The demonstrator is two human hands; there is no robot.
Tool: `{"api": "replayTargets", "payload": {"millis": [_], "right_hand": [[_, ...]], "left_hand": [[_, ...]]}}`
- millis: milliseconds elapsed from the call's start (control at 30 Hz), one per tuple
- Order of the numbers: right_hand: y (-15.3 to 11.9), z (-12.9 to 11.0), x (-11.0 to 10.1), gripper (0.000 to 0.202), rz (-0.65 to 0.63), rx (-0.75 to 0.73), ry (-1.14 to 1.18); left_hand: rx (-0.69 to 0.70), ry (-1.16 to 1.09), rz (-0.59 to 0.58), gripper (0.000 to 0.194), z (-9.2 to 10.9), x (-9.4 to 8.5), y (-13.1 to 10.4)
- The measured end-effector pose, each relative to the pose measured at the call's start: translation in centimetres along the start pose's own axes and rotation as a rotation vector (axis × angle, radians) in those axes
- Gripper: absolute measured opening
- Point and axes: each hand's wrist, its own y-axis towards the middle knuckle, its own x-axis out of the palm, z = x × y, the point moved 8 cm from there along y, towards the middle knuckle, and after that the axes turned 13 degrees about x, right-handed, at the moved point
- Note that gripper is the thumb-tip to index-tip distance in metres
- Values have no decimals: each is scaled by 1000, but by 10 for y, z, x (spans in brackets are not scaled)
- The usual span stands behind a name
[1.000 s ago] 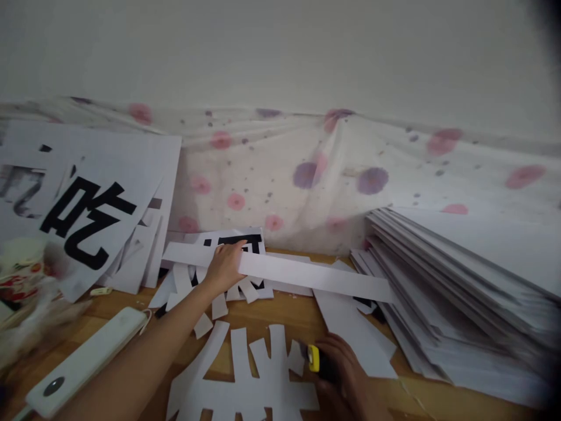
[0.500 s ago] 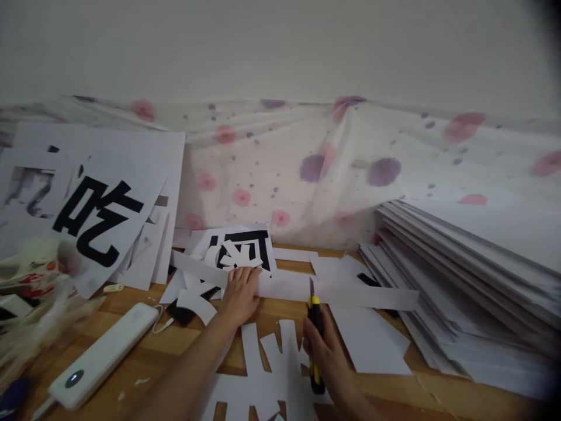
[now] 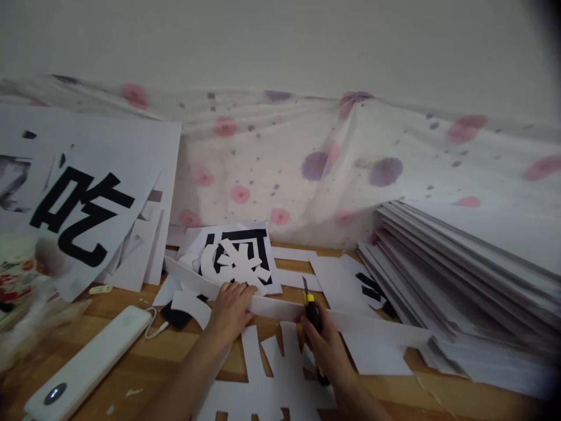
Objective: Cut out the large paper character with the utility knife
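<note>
My left hand (image 3: 232,310) has its fingers hooked over a long white paper strip (image 3: 280,309), which stands on edge and runs across in front of me. In my right hand (image 3: 326,342) is a yellow and black utility knife (image 3: 312,313), blade out and pointing up and away. That hand's fingers also touch the strip, though its grip on it is partly hidden. Just beneath the strip lies a white sheet with cut-out shapes (image 3: 263,397). Beyond it, white cut pieces (image 3: 239,263) rest on a sheet with a black printed character (image 3: 263,237).
A tall stack of white sheets (image 3: 460,280) fills the right side. At left, a sheet with a black character (image 3: 118,169) leans among other sheets. A white power bank (image 3: 92,356) with a cable lies near a plastic bag (image 3: 26,316). Patterned sheeting (image 3: 272,158) covers the wall's foot.
Both hands have drawn the paper strip nearer to me, uncovering more of the printed sheet and cut pieces behind it. The knife has shifted slightly left. The view has turned a little.
</note>
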Motion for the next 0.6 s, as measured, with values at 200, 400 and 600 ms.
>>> {"api": "replayTargets", "payload": {"millis": [200,400,600], "right_hand": [[3,-13,-2,33,-61,-51,-81],[18,-30,0,34,-50,-119,-112],[41,-26,7,38,12,-137,-139]], "left_hand": [[35,-91,-15,28,-4,-14,-1],[14,-108,-13,17,-6,-16,-1],[-55,-90,-26,21,-9,-1,-5]]}}
